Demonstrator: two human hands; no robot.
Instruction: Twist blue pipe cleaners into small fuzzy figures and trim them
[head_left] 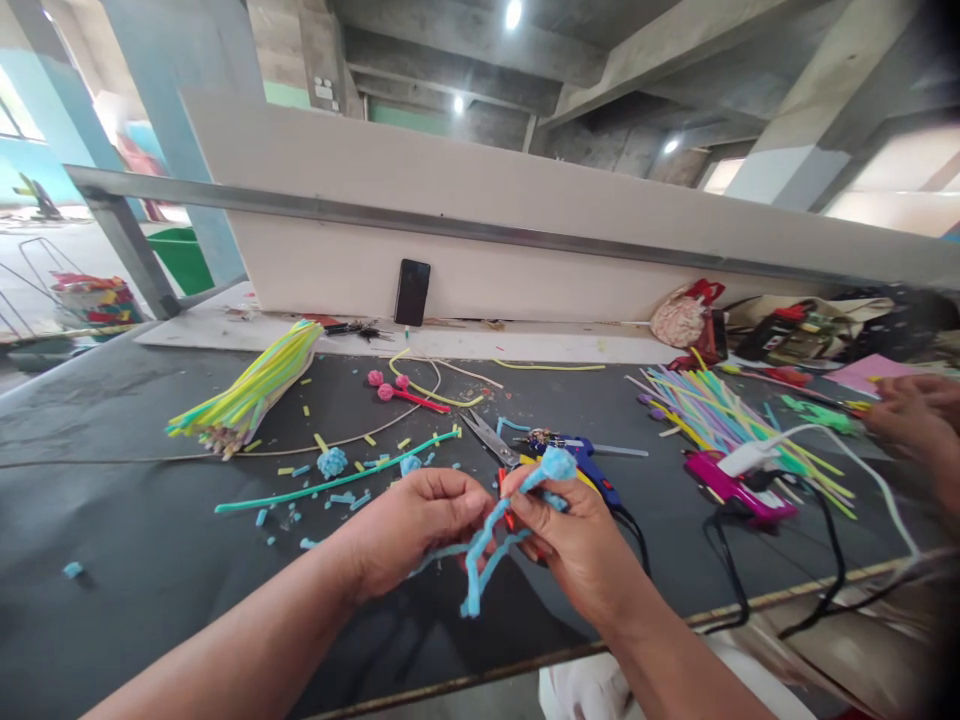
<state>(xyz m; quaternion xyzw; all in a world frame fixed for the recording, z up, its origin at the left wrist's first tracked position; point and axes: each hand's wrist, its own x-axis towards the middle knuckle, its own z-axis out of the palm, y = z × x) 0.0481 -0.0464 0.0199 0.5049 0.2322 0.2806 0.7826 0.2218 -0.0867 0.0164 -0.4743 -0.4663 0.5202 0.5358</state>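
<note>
My right hand (577,540) is closed around a blue pipe cleaner piece (474,585) with a bobbled blue head above the thumb. Bent blue strands hang between my hands. My left hand (427,530) is pinched shut at the left of these strands, with one blue strand running under its fingers; the exact grip is partly hidden. Open scissor blades (489,440) point away just beyond my right hand, and a red-orange part shows beside its fingers; whether the hand holds it is unclear. A blue glue gun (592,462) lies behind the right hand.
Yellow-green pipe cleaners (251,390) lie bundled at left, pastel ones (720,410) at right. Blue offcuts, a blue ball (331,461) and pink balls (385,391) dot the table. A magenta power strip (739,488) with cables sits right, near another person's hands (915,415). A phone (412,292) leans behind.
</note>
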